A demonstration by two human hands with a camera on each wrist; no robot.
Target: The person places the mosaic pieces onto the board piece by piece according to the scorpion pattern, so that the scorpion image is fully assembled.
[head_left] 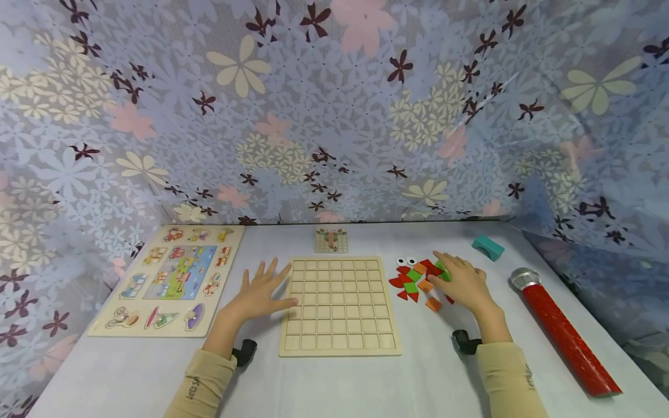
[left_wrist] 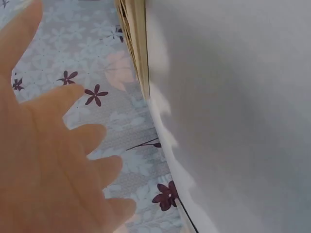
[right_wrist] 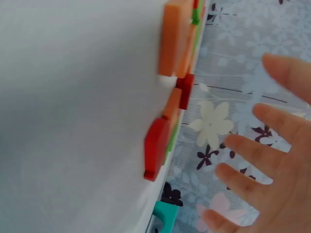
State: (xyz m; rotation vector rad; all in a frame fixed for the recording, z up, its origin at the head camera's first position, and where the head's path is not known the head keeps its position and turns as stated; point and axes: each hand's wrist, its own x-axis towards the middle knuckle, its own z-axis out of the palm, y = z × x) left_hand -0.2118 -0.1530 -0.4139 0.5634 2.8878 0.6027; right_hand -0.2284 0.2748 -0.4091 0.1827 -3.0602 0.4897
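Our left hand (head_left: 256, 295) and right hand (head_left: 467, 284) are spread, grasping nothing. Toward the far edge of the table (head_left: 340, 386), the coloured pieces (head_left: 414, 275) look light, stiff; we'd pinch their sides.

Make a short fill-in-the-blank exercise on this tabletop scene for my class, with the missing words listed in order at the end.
1. The hand nearest the loose coloured tiles is the person's ____ one.
2. In the head view, the illustrated puzzle board lies to the ____ of the wooden grid board.
3. The round eye pieces are ____ in number.
4. The handle of the microphone is coloured ____.

Missing words: right; left; two; red.
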